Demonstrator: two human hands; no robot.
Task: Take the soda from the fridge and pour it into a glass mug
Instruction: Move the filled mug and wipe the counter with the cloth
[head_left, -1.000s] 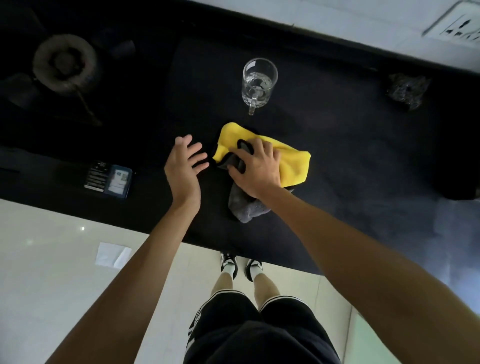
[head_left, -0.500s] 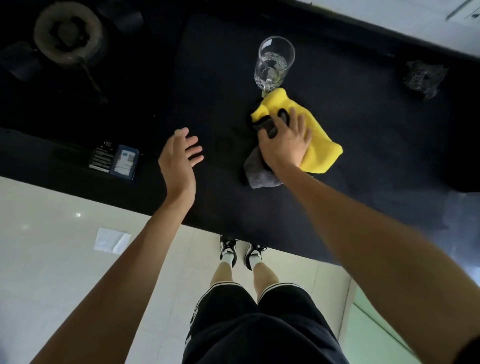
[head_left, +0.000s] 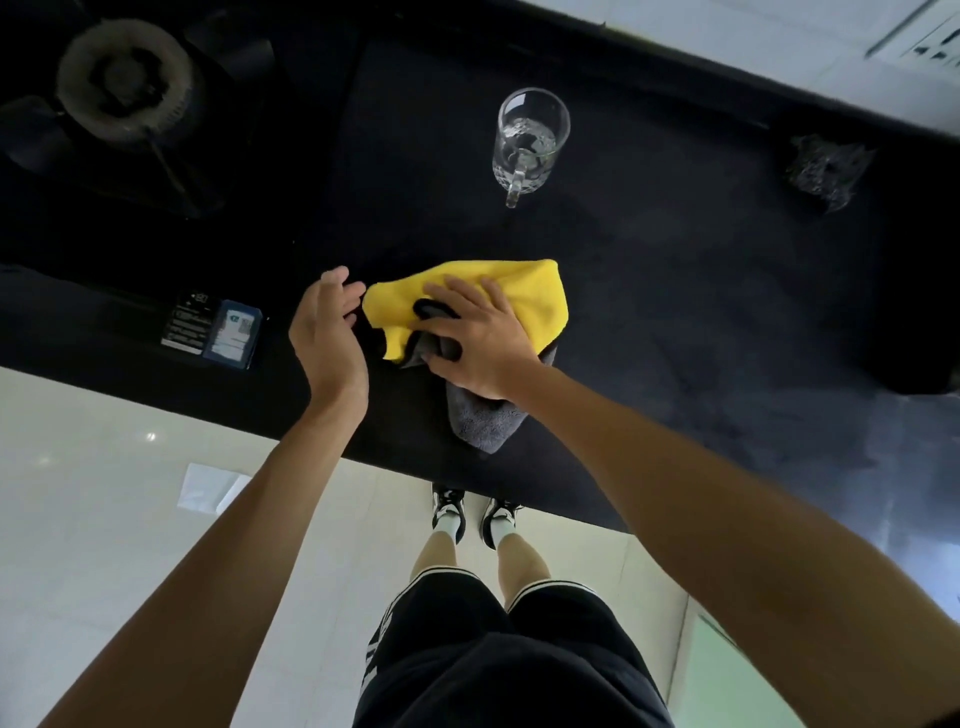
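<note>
Right hand: the right hand (head_left: 480, 343) lies palm down on the cloth (head_left: 524, 296), fingers spread and nearly straight, pressing it onto the counter; a grey fold bunches up between thumb and forefinger.
Left hand: the left hand (head_left: 324, 338) is open and holds nothing, fingers loose and slightly bent, palm turned toward the cloth. Its fingertips are just beside the cloth's left corner; whether they touch it cannot be told.
Cloth: yellow on top, grey beneath, crumpled, near the front edge of the counter, with a grey corner sticking out under the right wrist.
Glass mug: the glass mug (head_left: 530, 137) stands upright on the black counter (head_left: 701, 291), beyond the cloth and well apart from both hands, its handle pointing toward the person, with clear liquid inside.
Counter, left: a round stove burner (head_left: 124, 83) at the far corner, and a small printed packet (head_left: 213, 330) near the front edge.
Counter, right: a dark crumpled wrapper (head_left: 826, 166).
Floor: pale tiles, with a sheet of paper (head_left: 208, 486) lying on them.
</note>
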